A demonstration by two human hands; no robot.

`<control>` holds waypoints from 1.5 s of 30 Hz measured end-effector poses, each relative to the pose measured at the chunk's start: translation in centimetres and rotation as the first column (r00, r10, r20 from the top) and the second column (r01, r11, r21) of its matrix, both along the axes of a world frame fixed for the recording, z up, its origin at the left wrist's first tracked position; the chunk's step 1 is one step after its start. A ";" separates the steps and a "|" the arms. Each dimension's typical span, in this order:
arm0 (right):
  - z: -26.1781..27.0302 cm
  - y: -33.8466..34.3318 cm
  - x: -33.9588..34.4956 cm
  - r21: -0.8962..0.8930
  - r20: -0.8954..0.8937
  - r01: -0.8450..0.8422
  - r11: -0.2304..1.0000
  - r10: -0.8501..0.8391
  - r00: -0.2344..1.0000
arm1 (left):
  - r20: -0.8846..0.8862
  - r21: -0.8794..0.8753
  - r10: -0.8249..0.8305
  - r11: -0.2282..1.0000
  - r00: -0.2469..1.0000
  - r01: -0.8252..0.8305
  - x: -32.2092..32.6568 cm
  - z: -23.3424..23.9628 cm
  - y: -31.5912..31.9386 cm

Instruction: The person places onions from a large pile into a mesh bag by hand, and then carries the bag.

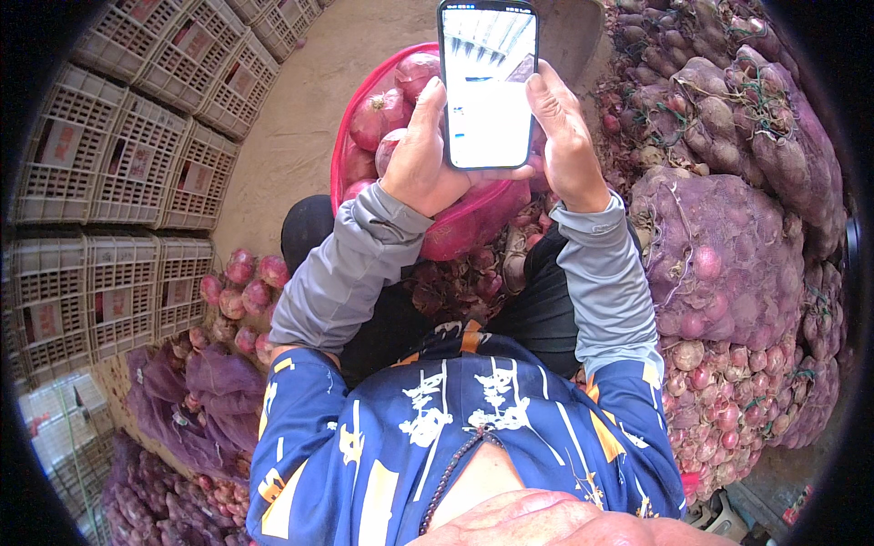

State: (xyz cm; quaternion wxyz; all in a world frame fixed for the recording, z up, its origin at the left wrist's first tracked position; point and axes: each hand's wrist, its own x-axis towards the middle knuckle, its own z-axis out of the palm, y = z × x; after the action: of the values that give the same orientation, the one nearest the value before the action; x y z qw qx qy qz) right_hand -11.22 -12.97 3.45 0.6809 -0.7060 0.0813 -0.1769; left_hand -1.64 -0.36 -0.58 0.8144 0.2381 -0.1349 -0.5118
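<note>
A smartphone with a lit screen is held upright between my two hands. My left hand grips its left edge and lower back, the thumb along the side. My right hand holds the right edge, its thumb beside the screen. Beneath the phone and hands stands a red mesh bag with a wide rim, filled with large red onions. The phone and my hands hide part of the bag. Loose onions and dry skins lie between my legs.
Stacked plastic crates line the left side. Loose onions and purple mesh sacks lie at the lower left. Full mesh sacks of onions are heaped on the right, with a pile of small onions below them.
</note>
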 end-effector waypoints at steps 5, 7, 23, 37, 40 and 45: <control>-0.1 0.0 0.1 0.000 0.010 -0.004 1.000 0.004 1.000 | -0.005 -0.008 -0.013 1.000 1.000 0.013 0.1 -0.1 0.0; -0.2 0.0 0.1 0.005 0.004 0.000 1.000 0.000 1.000 | -0.006 -0.002 -0.012 1.000 1.000 0.012 0.0 0.0 0.1; -1.7 -0.7 0.9 -0.142 0.117 0.025 0.990 -0.008 0.993 | 0.022 -0.003 -0.007 1.000 1.000 0.007 0.2 -0.5 0.0; -1.6 -0.7 1.0 -0.112 0.134 0.014 0.994 0.001 0.991 | 0.000 0.006 -0.017 1.000 1.000 0.017 0.1 -0.3 0.1; -1.5 -0.6 1.1 -0.108 0.130 0.018 0.994 -0.004 0.992 | 0.003 -0.002 -0.017 1.000 1.000 0.017 0.1 -0.4 0.0; -1.6 -0.5 1.1 -0.093 0.135 0.020 0.996 -0.007 0.991 | -0.008 -0.001 -0.010 1.000 1.000 0.010 0.1 -0.5 -0.1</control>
State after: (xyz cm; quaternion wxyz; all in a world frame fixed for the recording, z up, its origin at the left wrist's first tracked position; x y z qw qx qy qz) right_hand -10.11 -13.48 1.88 0.6498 -0.7230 0.0317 -0.2324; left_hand -1.52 -0.49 -1.10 0.8124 0.2351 -0.1332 -0.5167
